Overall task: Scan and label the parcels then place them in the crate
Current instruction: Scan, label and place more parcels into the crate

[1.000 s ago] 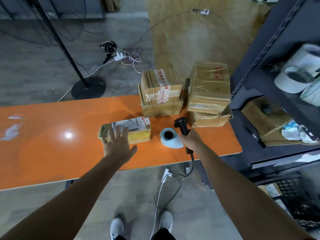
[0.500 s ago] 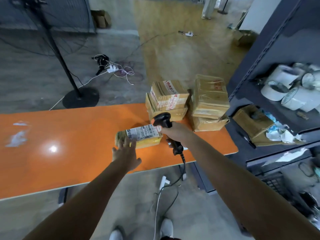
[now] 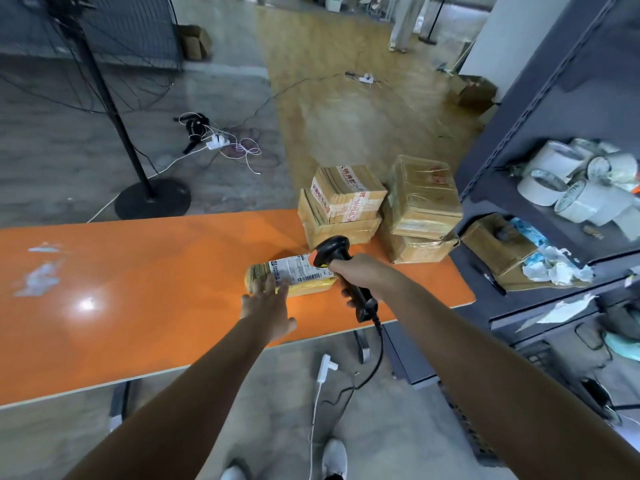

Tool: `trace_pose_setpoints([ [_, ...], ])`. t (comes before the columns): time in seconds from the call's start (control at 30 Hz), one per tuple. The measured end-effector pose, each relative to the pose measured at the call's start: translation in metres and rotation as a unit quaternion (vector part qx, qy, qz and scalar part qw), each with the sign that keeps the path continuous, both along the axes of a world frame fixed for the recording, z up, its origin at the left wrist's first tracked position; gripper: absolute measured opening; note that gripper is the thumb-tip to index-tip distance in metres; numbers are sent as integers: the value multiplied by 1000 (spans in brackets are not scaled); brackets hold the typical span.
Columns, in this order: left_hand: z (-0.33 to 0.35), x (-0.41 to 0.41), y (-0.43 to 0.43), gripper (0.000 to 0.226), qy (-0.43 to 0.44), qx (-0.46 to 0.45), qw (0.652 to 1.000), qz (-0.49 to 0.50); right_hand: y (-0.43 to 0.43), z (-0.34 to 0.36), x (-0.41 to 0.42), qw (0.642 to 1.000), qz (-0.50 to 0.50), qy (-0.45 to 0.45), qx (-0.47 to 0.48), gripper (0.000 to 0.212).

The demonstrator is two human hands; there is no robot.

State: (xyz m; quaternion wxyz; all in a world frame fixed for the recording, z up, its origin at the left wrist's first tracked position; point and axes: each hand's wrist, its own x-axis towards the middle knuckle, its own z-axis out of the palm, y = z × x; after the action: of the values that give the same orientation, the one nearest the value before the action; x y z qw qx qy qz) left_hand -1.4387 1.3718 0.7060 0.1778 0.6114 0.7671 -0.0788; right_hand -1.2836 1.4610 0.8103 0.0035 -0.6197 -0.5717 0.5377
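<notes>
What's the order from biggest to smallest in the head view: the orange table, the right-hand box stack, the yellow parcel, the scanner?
1. orange table
2. right-hand box stack
3. yellow parcel and scanner: about alike; the scanner is nearer the camera and overlaps the parcel, so unranked.

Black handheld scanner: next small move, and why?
Probably tip the black handheld scanner down at the white shipping label and pull the trigger. The right hand grips it just over the label's right end, and the left hand rests straight fingers on the small yellow tape-wrapped parcel lying on the orange table.
</notes>
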Motion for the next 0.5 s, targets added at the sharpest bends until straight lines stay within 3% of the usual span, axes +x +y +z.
trace_pose_setpoints([
  [0.5,5,-5,11,90,-2,10,1000,-28,-5,4,5,999,-40,12,-16,21],
])
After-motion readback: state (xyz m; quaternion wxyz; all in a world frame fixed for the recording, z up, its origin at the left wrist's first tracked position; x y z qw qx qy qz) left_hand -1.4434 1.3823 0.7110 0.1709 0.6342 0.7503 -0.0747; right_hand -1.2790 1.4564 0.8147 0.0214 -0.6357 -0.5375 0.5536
